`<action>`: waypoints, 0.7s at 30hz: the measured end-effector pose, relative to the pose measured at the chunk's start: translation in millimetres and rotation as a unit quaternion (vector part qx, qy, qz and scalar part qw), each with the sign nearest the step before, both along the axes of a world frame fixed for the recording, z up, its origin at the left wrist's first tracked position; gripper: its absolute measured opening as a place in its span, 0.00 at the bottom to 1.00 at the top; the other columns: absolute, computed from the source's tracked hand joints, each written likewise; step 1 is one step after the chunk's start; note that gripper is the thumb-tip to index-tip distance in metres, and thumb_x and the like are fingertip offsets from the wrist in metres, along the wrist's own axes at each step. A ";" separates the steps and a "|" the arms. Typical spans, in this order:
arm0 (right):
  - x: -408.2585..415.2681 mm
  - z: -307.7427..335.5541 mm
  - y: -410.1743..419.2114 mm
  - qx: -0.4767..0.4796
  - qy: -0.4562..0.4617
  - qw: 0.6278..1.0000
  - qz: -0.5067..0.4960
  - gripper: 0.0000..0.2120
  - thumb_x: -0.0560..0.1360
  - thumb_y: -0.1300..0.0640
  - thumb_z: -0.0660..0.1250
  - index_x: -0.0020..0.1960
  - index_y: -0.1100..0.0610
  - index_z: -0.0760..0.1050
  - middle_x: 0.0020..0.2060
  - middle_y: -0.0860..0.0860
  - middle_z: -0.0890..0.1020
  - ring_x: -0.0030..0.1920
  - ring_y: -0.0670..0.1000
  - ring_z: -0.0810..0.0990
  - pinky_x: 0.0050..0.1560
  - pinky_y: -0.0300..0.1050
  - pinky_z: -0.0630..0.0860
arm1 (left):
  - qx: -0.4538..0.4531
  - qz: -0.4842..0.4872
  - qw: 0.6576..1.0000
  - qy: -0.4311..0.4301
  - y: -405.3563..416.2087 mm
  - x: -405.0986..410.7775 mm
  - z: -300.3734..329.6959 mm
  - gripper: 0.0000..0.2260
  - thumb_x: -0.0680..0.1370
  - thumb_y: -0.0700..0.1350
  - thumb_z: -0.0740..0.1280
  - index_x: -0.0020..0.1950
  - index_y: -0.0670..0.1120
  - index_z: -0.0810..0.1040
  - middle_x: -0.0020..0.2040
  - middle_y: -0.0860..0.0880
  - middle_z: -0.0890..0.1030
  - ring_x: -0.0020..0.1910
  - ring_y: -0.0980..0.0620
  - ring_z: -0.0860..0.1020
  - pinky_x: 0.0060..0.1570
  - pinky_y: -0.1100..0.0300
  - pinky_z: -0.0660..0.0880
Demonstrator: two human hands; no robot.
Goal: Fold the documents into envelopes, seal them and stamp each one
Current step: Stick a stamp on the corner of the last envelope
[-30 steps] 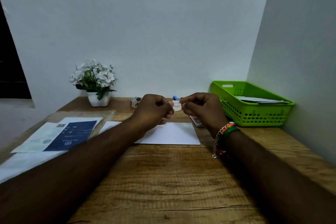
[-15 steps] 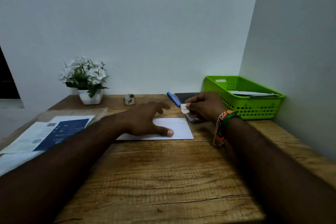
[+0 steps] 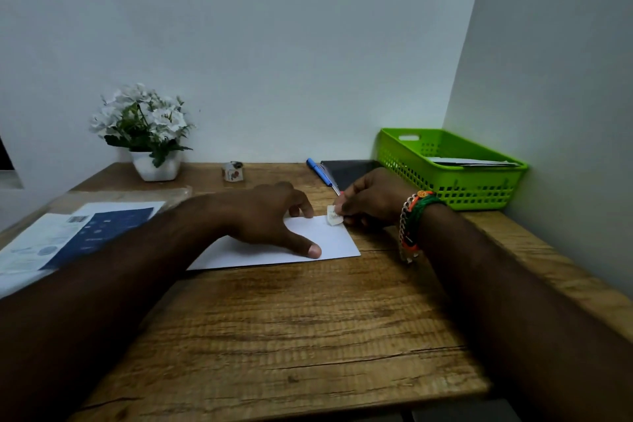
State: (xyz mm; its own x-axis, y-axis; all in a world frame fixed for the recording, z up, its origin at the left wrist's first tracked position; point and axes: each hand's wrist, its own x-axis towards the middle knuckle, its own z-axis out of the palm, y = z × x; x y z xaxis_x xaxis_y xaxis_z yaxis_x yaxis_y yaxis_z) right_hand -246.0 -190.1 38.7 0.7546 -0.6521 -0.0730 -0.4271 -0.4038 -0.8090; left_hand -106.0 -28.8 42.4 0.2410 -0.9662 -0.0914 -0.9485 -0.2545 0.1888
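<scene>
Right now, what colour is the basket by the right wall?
Bright green, with a perforated lattice wall; the basket shows clearly in the head view.

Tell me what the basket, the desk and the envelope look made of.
Basket: glossy green plastic, judging by its moulded lattice walls. Desk: wood or wood-look laminate, matte, with visible grain and cracks. Envelope: plain white paper, matte, lying flat under the left hand.

So the white envelope (image 3: 329, 243) is lying flat on my wooden desk, plain side up, long edge running left to right, and it looks closed. The stamp (image 3: 334, 218) is a tiny off-white square, sitting right at its far right corner. My printed documents (image 3: 78, 236), white and dark blue, are stacked off to the left.
</scene>
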 end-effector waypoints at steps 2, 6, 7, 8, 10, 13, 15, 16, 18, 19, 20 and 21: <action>2.2 -2.8 0.3 -0.014 -0.004 1.000 -0.004 0.01 0.72 0.63 0.75 0.42 0.62 0.84 0.28 0.53 0.82 0.21 0.44 0.74 0.23 0.33 0.70 | -0.005 -0.003 1.000 -0.003 -1.6 -0.9 -2.4 0.33 0.71 0.68 0.72 0.72 0.57 0.72 0.65 0.54 0.72 0.59 0.55 0.72 0.58 0.59 0.72; 4.2 -5.1 2.3 -0.039 -0.003 0.999 -0.001 0.03 0.71 0.64 0.76 0.43 0.63 0.84 0.22 0.49 0.79 0.18 0.41 0.72 0.21 0.32 0.67 | -0.009 -0.009 1.000 -0.003 -2.1 -0.9 -3.2 0.33 0.70 0.68 0.72 0.71 0.57 0.72 0.64 0.55 0.72 0.57 0.56 0.72 0.54 0.61 0.70; 4.1 -4.2 2.9 -0.042 0.001 0.999 0.001 0.03 0.71 0.64 0.76 0.44 0.63 0.84 0.20 0.47 0.78 0.17 0.41 0.71 0.20 0.31 0.66 | -0.010 -0.009 1.000 -0.004 -2.1 -0.8 -3.2 0.33 0.70 0.68 0.72 0.71 0.57 0.72 0.64 0.55 0.72 0.57 0.56 0.72 0.54 0.61 0.70; 3.5 -3.3 3.8 -0.045 0.005 0.999 0.004 0.03 0.72 0.64 0.76 0.44 0.62 0.84 0.19 0.46 0.77 0.17 0.41 0.71 0.20 0.31 0.66 | -0.010 -0.010 1.000 -0.005 -2.3 -0.9 -3.2 0.33 0.70 0.68 0.72 0.71 0.57 0.72 0.64 0.55 0.72 0.57 0.56 0.72 0.53 0.61 0.70; 2.4 -1.3 5.3 -0.050 0.010 0.999 0.013 0.04 0.72 0.64 0.76 0.46 0.62 0.85 0.18 0.45 0.77 0.17 0.40 0.71 0.20 0.30 0.66 | -0.014 -0.011 1.000 -0.001 -2.8 -1.3 -3.5 0.33 0.70 0.67 0.72 0.72 0.57 0.71 0.65 0.55 0.72 0.57 0.56 0.72 0.54 0.61 0.70; 1.6 0.3 6.4 -0.064 0.019 0.997 0.025 0.04 0.72 0.63 0.76 0.47 0.62 0.85 0.18 0.44 0.77 0.18 0.39 0.72 0.21 0.30 0.67 | -0.025 -0.015 0.999 0.012 -2.9 -2.0 -3.9 0.33 0.71 0.66 0.73 0.73 0.57 0.70 0.66 0.55 0.72 0.58 0.57 0.72 0.54 0.62 0.69; 1.8 1.6 5.8 -0.073 0.026 0.996 0.031 0.04 0.72 0.63 0.76 0.47 0.61 0.85 0.19 0.44 0.77 0.18 0.39 0.73 0.21 0.30 0.68 | -0.026 -0.022 0.999 0.011 -2.8 -2.9 -3.8 0.34 0.72 0.65 0.73 0.74 0.56 0.70 0.66 0.55 0.72 0.60 0.56 0.72 0.54 0.62 0.69; 2.0 1.6 5.2 -0.076 0.029 0.996 0.034 0.05 0.72 0.62 0.76 0.47 0.61 0.85 0.19 0.44 0.78 0.19 0.39 0.73 0.22 0.30 0.68 | -0.025 -0.024 0.999 0.010 -2.8 -3.3 -3.9 0.34 0.72 0.64 0.73 0.74 0.55 0.70 0.66 0.54 0.72 0.60 0.56 0.71 0.55 0.62 0.69; 2.6 1.0 3.9 -0.081 0.030 0.996 0.034 0.05 0.71 0.62 0.77 0.47 0.61 0.86 0.20 0.45 0.78 0.19 0.39 0.73 0.22 0.31 0.68 | -0.020 -0.026 0.999 0.010 -2.8 -3.6 -4.0 0.34 0.72 0.64 0.73 0.75 0.55 0.69 0.67 0.54 0.71 0.61 0.56 0.71 0.55 0.62 0.68; 2.9 0.7 3.7 -0.083 0.028 0.996 0.033 0.05 0.71 0.62 0.77 0.46 0.61 0.86 0.20 0.45 0.78 0.19 0.39 0.73 0.22 0.30 0.68 | -0.017 -0.028 0.999 0.010 -2.8 -3.4 -4.1 0.33 0.73 0.64 0.72 0.75 0.55 0.69 0.67 0.54 0.71 0.60 0.56 0.71 0.55 0.62 0.68; 3.2 0.3 3.6 -0.086 0.026 0.995 0.032 0.05 0.71 0.62 0.77 0.46 0.61 0.86 0.21 0.45 0.79 0.19 0.39 0.73 0.22 0.30 0.68 | -0.015 -0.030 0.999 0.009 -2.9 -3.4 -4.3 0.33 0.73 0.64 0.72 0.75 0.55 0.69 0.68 0.54 0.71 0.60 0.56 0.71 0.56 0.62 0.68; 3.3 0.1 3.9 -0.089 0.024 0.995 0.030 0.04 0.70 0.63 0.77 0.45 0.60 0.86 0.22 0.45 0.79 0.20 0.39 0.73 0.23 0.30 0.68 | -0.013 -0.032 0.999 0.008 -2.8 -3.5 -4.5 0.33 0.73 0.64 0.72 0.75 0.55 0.69 0.68 0.54 0.71 0.60 0.56 0.71 0.56 0.62 0.68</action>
